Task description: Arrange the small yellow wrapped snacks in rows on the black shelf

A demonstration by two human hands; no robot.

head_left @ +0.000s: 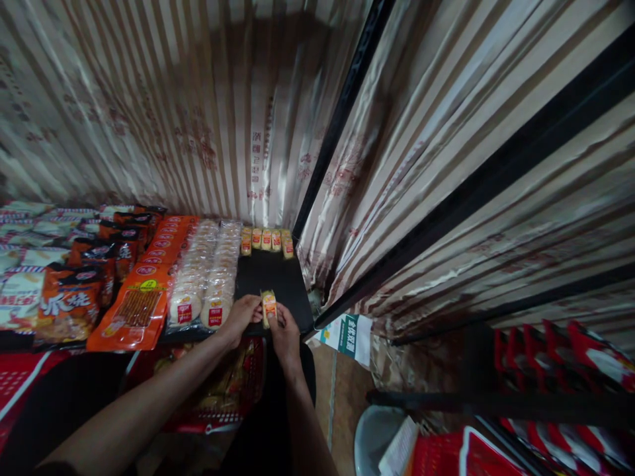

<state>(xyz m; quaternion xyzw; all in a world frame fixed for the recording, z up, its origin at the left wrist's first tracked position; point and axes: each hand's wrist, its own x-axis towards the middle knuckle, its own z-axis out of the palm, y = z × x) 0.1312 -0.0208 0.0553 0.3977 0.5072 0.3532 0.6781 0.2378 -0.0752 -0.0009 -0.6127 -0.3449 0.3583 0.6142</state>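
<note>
A: Grip state?
B: Left hand (241,316) and right hand (284,330) both pinch one small snack pack (268,305), upright on the black shelf (292,291).
A: Around it?
B: Row of same packs (266,240) behind grip; red basket (233,390) of snacks below.
</note>
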